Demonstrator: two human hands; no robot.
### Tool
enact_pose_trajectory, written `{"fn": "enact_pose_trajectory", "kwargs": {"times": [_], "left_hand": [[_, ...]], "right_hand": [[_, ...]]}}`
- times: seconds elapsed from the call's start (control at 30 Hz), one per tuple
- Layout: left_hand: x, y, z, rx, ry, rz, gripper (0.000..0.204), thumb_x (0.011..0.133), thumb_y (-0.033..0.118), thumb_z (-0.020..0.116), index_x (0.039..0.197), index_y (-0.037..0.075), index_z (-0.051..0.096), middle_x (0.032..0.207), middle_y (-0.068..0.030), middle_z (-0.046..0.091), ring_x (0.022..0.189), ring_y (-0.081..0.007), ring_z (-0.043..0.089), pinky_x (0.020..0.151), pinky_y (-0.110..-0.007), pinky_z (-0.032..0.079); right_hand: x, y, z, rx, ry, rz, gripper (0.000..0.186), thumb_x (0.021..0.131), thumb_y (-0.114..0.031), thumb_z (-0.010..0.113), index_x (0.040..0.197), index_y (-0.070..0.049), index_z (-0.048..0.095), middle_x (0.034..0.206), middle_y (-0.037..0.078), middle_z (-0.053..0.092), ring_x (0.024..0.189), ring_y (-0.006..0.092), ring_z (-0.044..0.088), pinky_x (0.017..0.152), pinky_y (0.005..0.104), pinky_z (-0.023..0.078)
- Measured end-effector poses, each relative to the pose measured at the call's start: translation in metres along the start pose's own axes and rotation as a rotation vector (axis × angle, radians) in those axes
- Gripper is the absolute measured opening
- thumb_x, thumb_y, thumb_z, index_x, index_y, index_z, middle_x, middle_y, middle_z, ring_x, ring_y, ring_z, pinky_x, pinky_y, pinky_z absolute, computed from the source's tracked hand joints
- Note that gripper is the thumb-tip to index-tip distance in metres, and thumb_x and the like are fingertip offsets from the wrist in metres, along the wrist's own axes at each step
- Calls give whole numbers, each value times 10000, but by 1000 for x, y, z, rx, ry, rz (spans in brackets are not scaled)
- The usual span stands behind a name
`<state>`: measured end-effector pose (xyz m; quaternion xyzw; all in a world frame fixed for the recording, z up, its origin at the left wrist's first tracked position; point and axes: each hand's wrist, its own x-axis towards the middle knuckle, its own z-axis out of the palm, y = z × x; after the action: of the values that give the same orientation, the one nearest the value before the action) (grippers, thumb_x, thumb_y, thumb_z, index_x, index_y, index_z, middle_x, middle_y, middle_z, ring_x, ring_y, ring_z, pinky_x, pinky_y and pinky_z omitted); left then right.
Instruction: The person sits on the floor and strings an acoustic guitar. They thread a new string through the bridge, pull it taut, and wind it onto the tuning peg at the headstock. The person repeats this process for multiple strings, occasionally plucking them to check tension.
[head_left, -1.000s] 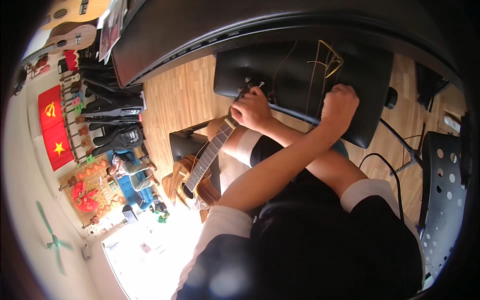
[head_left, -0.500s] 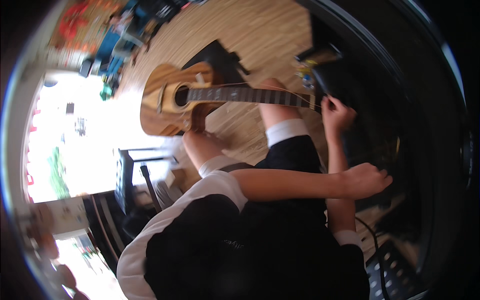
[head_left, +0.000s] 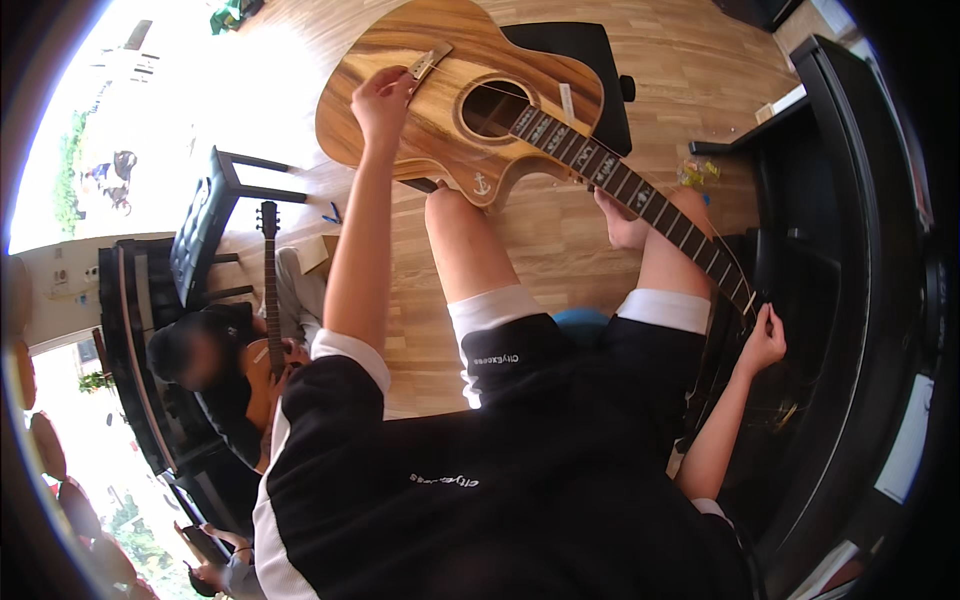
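Note:
A wooden acoustic guitar (head_left: pixel 540 170) lies across a black seat (head_left: pixel 613 120), its neck (head_left: pixel 650 210) slanting down to the right over my right leg. My left hand (head_left: pixel 383 105) is at the bridge (head_left: pixel 434 58), fingertips pinched together on something too small to make out; a thin string runs over the soundhole near it. At the headstock's end, my right hand (head_left: pixel 763 340) has its thumb and fingers closed on a small item, hard to distinguish against the dark background.
A black piano (head_left: pixel 840 250) stands close on my right. Left of me, a seated person (head_left: pixel 205 400) holds another guitar (head_left: pixel 260 375) beside a padded bench (head_left: pixel 195 225); another person (head_left: pixel 230 575) is at the lower left. Yellow packets (head_left: pixel 697 172) and blue pliers (head_left: pixel 330 213) are on the floor.
My view has swung round toward the guitar. My left hand has moved from the far right, beside the black furniture, to the bridge. My right hand stays near the headstock.

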<state>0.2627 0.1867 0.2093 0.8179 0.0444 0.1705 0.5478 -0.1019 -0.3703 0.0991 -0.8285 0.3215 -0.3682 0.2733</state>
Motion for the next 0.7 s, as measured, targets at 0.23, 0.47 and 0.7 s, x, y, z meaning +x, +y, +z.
{"fn": "enact_pose_trajectory", "kwargs": {"times": [0.23,0.47,0.7], "left_hand": [[66,-47,8,140,-52,28,198,848,106,716,1021,12,741,882,-77,765,805,-103,729,733,-247,574],[74,-58,26,116,-10,14,182,838,125,747,988,22,749,873,-93,762,727,-130,728,701,-258,574],[78,-62,30,206,-15,87,183,830,139,760,982,37,754,831,-70,757,701,-121,711,684,-260,560]], "right_hand": [[3,10,-6,90,-118,166,247,913,-150,726,1060,49,733,951,85,750,782,93,656,739,237,516],[2,15,-12,75,-146,214,246,930,-120,703,1073,81,709,999,105,736,868,117,673,810,251,527],[0,8,-10,108,-129,236,240,932,-111,699,1080,77,709,972,93,737,832,97,664,770,240,526]]}}
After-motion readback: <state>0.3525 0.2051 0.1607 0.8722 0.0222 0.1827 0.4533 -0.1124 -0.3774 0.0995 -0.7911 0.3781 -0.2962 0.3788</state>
